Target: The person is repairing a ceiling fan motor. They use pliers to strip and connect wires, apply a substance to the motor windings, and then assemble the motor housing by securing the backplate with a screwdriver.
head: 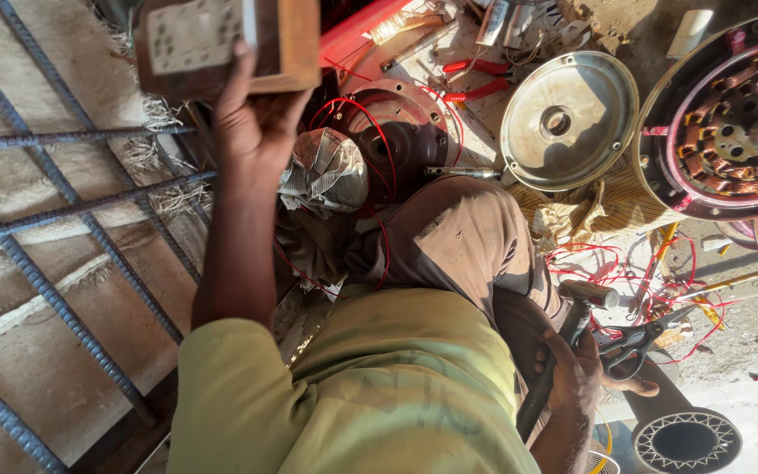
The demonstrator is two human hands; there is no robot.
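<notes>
My left hand (254,123) is stretched out far ahead and grips the lower edge of a wooden switch board (221,39) with a pale socket plate on its face. My right hand (576,379) rests beside my thigh, closed around the dark handle of a hammer (572,329) whose head points away from me. Between my legs lie a crumpled paper-wrapped bundle (326,171) and a dark red round motor housing (401,132) with thin red wires looping around it.
A grid of steel rebar (54,290) over sacking fills the left. On the right lie a round metal cover (568,118), a fan stator with copper windings (734,123), red-handled pliers (475,79), scissors (638,344), tangled red wire and a toothed ring (686,439).
</notes>
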